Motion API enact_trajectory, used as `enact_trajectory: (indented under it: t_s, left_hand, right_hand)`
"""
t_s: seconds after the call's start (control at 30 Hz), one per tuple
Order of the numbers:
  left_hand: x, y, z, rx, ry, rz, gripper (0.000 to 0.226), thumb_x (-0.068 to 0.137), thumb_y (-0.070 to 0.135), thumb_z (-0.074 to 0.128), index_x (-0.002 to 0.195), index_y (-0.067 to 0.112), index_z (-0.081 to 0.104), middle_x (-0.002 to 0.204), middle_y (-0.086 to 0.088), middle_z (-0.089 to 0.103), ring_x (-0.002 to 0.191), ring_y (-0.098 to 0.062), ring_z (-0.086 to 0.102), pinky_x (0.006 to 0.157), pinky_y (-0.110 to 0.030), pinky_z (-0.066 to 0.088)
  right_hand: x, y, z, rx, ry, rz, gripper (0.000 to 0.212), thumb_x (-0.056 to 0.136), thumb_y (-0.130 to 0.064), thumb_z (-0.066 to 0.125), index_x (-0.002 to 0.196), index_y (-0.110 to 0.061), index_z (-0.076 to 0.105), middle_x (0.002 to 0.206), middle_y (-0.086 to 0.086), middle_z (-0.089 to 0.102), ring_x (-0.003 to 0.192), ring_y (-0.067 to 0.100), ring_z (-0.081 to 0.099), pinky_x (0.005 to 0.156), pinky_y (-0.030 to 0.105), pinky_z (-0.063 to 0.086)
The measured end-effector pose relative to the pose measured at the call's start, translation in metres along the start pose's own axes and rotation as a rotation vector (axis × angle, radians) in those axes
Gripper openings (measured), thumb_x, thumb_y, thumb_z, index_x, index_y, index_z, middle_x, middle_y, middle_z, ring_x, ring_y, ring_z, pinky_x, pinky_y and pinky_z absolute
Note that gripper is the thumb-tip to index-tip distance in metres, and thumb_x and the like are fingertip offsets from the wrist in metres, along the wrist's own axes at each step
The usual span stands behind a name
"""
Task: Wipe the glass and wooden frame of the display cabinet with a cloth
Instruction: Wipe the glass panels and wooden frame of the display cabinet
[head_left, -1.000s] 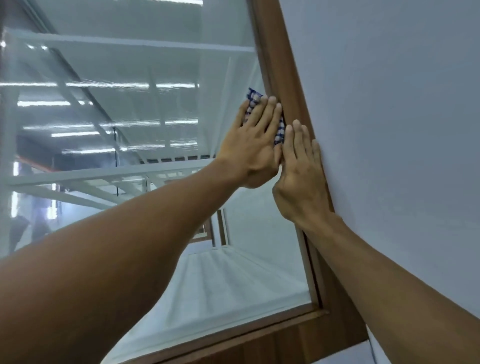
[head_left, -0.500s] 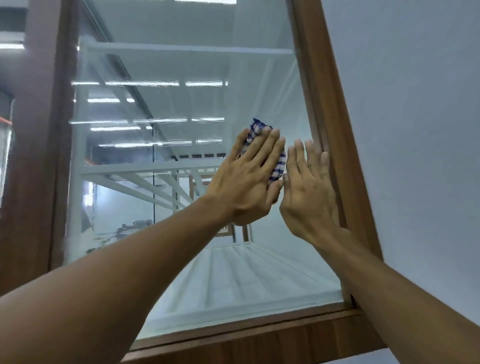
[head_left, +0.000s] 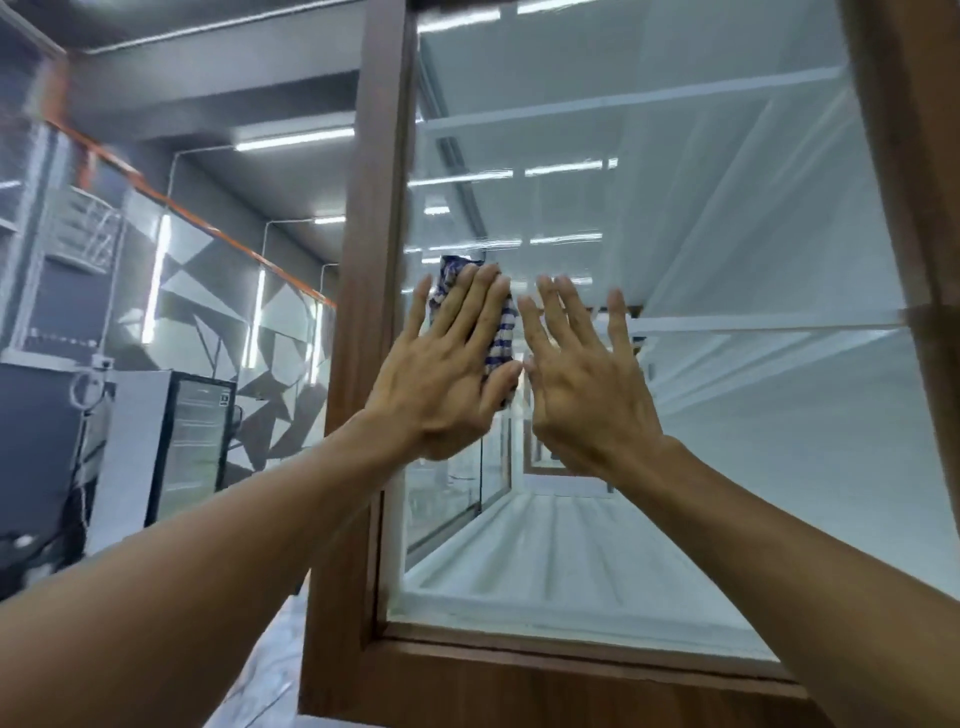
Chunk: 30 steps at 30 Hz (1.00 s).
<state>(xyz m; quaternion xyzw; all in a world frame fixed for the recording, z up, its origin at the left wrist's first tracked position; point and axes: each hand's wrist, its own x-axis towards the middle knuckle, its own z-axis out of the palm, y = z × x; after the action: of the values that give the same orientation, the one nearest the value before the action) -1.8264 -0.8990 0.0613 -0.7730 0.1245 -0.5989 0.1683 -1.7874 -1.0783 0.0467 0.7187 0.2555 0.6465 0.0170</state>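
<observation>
The cabinet glass (head_left: 701, 364), set in a wooden frame (head_left: 363, 312), fills the view. Reaching upward, the left hand (head_left: 447, 374), fingers straight, presses a blue-checked cloth (head_left: 501, 332) flat on the pane near the frame's left post. The right hand (head_left: 587, 384) is spread wide just beside it.

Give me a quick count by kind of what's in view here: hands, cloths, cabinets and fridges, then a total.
Hands: 2, left hand and right hand
Blue-and-white checked cloth: 1
Wooden-framed display cabinet: 1
Glass-door fridge: 1
Total: 5
</observation>
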Motion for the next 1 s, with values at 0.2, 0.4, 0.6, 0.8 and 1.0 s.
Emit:
enact_trajectory:
  t_s: [0.2, 0.4, 0.6, 0.8, 1.0]
  left_hand:
    - [-0.042, -0.01, 0.009, -0.037, 0.011, -0.113, 0.077, 0.104, 0.054, 0.009, 0.163, 0.008, -0.01, 0.172, -0.01, -0.015, 0.158, -0.019, -0.018, 0.127, -0.051, -0.013]
    - [-0.004, 0.029, 0.012, -0.178, 0.047, -0.122, 0.079, 0.102, 0.054, 0.01, 0.163, 0.007, -0.011, 0.171, -0.012, -0.017, 0.158, -0.021, -0.02, 0.128, -0.044, -0.014]
    - [0.019, 0.083, 0.019, -0.173, 0.093, 0.112, 0.078, 0.102, 0.051, 0.015, 0.164, 0.006, -0.001, 0.172, -0.013, -0.008, 0.16, -0.024, -0.012, 0.129, -0.049, -0.003]
    - [0.065, 0.151, 0.012, -0.224, 0.057, 0.099, 0.077, 0.105, 0.05, 0.014, 0.162, 0.006, -0.012, 0.171, -0.015, -0.018, 0.158, -0.026, -0.02, 0.127, -0.05, -0.012]
    - [0.115, 0.219, 0.002, -0.194, 0.044, 0.163, 0.073, 0.107, 0.047, 0.014, 0.162, 0.006, -0.011, 0.171, -0.015, -0.016, 0.158, -0.027, -0.018, 0.127, -0.05, -0.013]
  right_hand:
    - [-0.004, -0.024, 0.013, -0.01, -0.002, 0.005, 0.062, 0.105, -0.035, 0.021, 0.161, -0.009, 0.015, 0.169, 0.014, 0.005, 0.158, 0.028, -0.001, 0.125, 0.061, 0.002]
    - [-0.017, 0.02, -0.002, 0.013, 0.048, 0.11, 0.065, 0.104, -0.039, 0.014, 0.16, -0.007, 0.012, 0.17, 0.011, 0.007, 0.158, 0.025, 0.001, 0.127, 0.053, -0.001]
    - [-0.042, 0.073, -0.022, 0.005, 0.068, 0.192, 0.066, 0.104, -0.039, 0.013, 0.161, -0.007, 0.007, 0.17, 0.009, 0.003, 0.158, 0.02, -0.003, 0.128, 0.051, -0.002]
    - [-0.071, 0.132, -0.04, -0.088, 0.086, 0.305, 0.066, 0.104, -0.041, 0.012, 0.161, -0.009, 0.011, 0.17, 0.01, 0.006, 0.158, 0.021, -0.001, 0.127, 0.054, -0.004]
    - [-0.114, 0.18, -0.06, -0.218, 0.121, 0.355, 0.058, 0.106, -0.035, 0.021, 0.161, -0.017, 0.023, 0.169, 0.017, 0.012, 0.158, 0.028, 0.002, 0.127, 0.053, -0.003]
